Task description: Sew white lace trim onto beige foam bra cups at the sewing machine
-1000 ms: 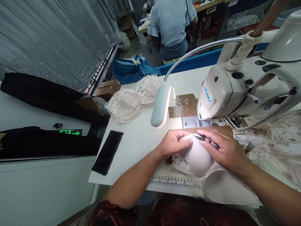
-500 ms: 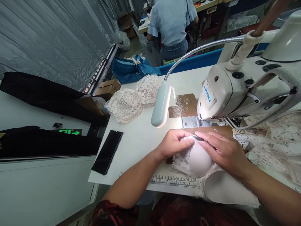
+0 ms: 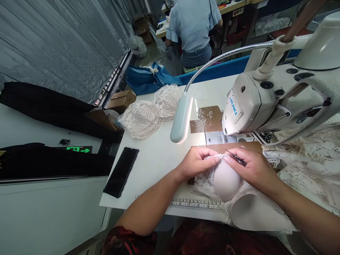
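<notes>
A white bra (image 3: 227,182) with smooth moulded cups and lace edging lies across the front of the sewing table, partly over its edge. My left hand (image 3: 199,161) is closed, pinching the lace at the top edge of one cup. On the other side of that edge, my right hand (image 3: 252,164) is closed with its thumb against the fabric. It also holds small dark thread snips (image 3: 236,157), their tip pointing up and left. Just beyond my hands is the sewing machine (image 3: 243,102). My fingers hide part of the lace edge.
A lamp (image 3: 182,118) on a bent metal neck hangs over the table. Left lie a black phone (image 3: 120,172) and lace bra cups (image 3: 143,118). More lace pieces (image 3: 308,163) are heaped at right. A printed ruler (image 3: 196,204) runs along the front edge. A person (image 3: 195,28) sits beyond.
The snips have moved away from the cup's edge and now sit further back in my right hand. My right thumb has come up to the lace edge. My left hand has barely moved.
</notes>
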The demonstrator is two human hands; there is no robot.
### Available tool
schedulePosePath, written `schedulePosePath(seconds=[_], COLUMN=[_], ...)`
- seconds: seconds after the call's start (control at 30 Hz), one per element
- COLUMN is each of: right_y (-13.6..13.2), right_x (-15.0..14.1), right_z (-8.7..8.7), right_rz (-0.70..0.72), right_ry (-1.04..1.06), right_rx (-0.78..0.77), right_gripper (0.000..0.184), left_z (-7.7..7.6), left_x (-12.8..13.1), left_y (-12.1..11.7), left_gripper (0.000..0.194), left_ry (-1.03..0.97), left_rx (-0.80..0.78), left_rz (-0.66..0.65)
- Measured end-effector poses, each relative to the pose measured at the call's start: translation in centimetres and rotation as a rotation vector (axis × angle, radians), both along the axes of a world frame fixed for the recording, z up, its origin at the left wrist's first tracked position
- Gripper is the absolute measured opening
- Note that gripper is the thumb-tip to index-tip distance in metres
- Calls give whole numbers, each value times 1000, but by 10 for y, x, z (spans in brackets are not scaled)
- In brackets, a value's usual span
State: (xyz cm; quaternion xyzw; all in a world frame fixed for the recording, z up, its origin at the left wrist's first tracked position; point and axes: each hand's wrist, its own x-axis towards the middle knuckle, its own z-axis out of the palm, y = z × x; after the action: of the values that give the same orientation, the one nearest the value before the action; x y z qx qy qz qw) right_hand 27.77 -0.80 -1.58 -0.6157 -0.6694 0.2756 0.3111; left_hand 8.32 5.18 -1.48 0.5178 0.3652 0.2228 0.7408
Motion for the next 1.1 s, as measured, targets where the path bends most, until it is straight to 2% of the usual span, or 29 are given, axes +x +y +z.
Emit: schedulePosePath(seconds=[0.13,0.3,0.43,0.53,0.67,0.73,1.1], right_y=[2,0,-3,-5,-7,-7,-7], right_x=[1,1,3,5,5,3,2], right_z=[1,2,2,-3,-9,-9,-14], right_rz=[-23,-49,-73,-81,37,72,55], right_ry=[65,45,19,-29,-165,-232,-298], right_rx=[-23,-22,-17,93,395,475,501], right_gripper=[24,22,20,25,35,34,34], left_z=[0,1,3,3,4,5,7], left_x=[-2,-4,-5,-5,-5,-5,-4], left_y=[2,5,5,5,5,4,3], left_gripper=[32,29,31,30,31,34,32], left_ry=[3,-9,10,43,53,54,39], left_rx=[-31,-47,-70,-51,-37,-32,26], left_rz=[9,23,-30,-30,-4,-8,-15])
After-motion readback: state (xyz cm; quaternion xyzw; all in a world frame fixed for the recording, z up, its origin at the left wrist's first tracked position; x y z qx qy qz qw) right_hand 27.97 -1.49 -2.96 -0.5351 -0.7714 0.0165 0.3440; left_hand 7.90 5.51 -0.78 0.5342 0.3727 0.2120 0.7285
